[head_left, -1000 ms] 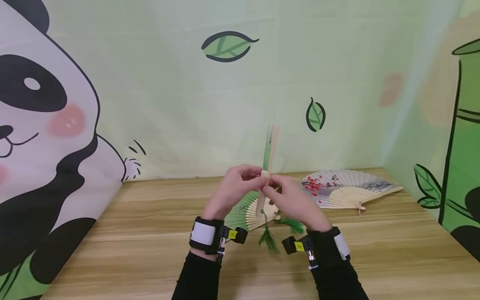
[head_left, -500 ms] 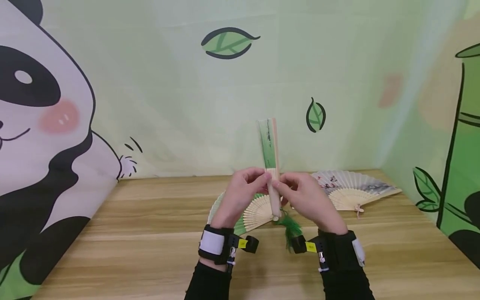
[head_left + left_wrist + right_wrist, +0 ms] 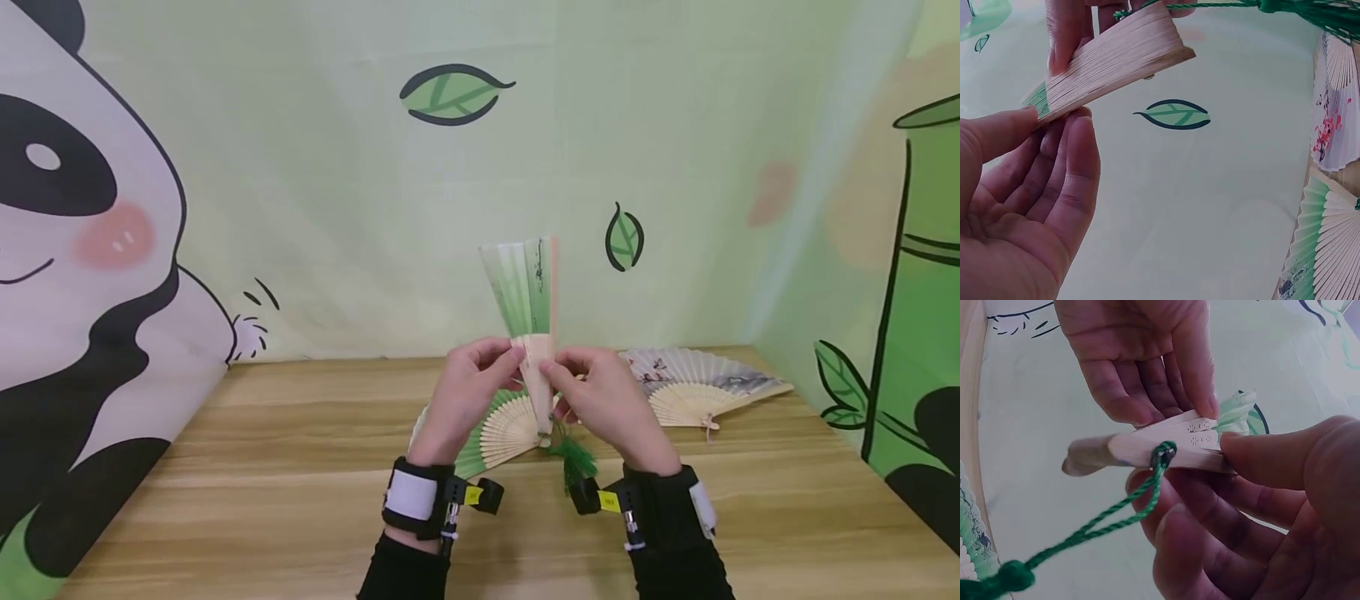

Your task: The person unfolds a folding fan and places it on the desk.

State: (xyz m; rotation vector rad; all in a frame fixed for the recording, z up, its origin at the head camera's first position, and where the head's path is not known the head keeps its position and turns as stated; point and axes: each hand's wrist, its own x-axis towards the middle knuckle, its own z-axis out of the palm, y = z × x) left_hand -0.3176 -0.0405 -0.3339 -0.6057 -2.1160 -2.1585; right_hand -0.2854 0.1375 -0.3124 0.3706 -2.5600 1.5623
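Observation:
A green folding fan [image 3: 534, 358] stands upright between both hands, partly spread, its pale wooden ribs at the bottom and green leaf on top. My left hand [image 3: 472, 387] pinches its left edge between thumb and fingers. On the right edge, my right hand [image 3: 607, 404] pinches the outer rib with thumb and fingers. From the fan's pivot a green tassel [image 3: 576, 460] hangs on a cord [image 3: 1107, 515]. In the left wrist view the stacked ribs [image 3: 1122, 56] run between the two hands.
Behind the hands a second green fan [image 3: 506, 433] lies spread on the wooden table [image 3: 300, 467]. To the right lies a spread white fan [image 3: 708, 387] with red blossoms. A printed panda-and-leaf cloth [image 3: 337, 208] hangs behind the table.
The held fan was nearly closed and seen narrow. It has turned toward the camera and its green leaf has spread to the left, while the left hand has moved away from the right.

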